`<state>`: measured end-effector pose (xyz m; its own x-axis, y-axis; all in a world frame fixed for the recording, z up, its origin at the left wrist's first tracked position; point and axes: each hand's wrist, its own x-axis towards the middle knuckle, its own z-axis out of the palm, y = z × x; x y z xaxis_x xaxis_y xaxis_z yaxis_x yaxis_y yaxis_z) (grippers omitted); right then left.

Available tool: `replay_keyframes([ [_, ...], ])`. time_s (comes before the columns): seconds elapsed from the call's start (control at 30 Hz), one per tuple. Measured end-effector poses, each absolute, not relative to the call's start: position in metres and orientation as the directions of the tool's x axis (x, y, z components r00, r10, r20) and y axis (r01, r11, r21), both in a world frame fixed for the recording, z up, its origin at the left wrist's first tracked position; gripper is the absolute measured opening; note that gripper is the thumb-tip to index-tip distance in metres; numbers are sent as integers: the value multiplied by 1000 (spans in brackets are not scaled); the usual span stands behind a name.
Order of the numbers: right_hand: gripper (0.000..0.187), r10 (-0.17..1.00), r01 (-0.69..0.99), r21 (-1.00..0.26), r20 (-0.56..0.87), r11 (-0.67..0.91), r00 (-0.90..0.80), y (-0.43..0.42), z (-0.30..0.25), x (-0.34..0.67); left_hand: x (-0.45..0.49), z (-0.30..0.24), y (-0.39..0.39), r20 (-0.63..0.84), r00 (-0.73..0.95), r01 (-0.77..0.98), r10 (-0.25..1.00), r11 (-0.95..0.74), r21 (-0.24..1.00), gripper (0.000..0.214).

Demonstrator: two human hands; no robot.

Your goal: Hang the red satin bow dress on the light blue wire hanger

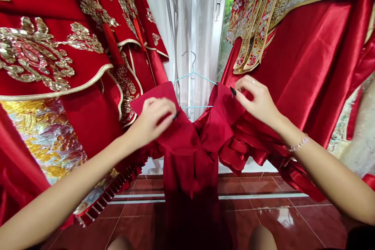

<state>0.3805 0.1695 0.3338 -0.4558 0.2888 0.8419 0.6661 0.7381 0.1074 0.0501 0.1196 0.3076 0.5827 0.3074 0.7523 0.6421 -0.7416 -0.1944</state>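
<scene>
The left hand (152,121) pinches the red satin dress (190,168) at nine o'clock; the right hand (254,99) clasps it at two; a teal wire hanger (192,82) hangs at twelve.

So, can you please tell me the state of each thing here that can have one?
Left hand: pinching the dress's shoulder.
Right hand: pinching the other shoulder.
Dress: red, hanging, folded at the neckline.
Hanger: blue, hook upward, arms reaching into the dress.
Robes: hanging, gold-embroidered.
Curtain: white, hanging.

Dark red dress (191,172); teal hanger (193,72); red robe (49,15), gold floral embroidery (35,52).
</scene>
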Motion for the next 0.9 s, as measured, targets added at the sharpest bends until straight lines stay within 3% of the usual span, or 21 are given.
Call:
replay_keyframes([
  [0.1,23,310,679,236,753,696,-580,172,315,394,51,273,100,557,789,564,261,-667,-486,24],
  [0.17,33,333,658,333,658,676,-675,177,312,395,56,262,97,471,843,513,260,-655,-555,28],
  [0.33,55,408,609,427,474,669,-780,193,325,389,55,282,111,371,818,575,439,-637,-515,33],
  [0.5,54,423,538,539,333,648,-843,221,339,383,40,346,160,436,700,714,566,-558,-422,41],
  [0.57,52,457,527,578,277,623,-845,229,342,382,39,362,178,284,739,664,611,-589,-461,47],
  [0.67,50,489,532,623,261,573,-832,231,339,385,35,366,187,93,745,600,661,-601,-528,39],
  [0.9,48,476,558,597,310,577,-823,229,327,401,-22,345,168,211,717,650,665,-527,-548,40],
])
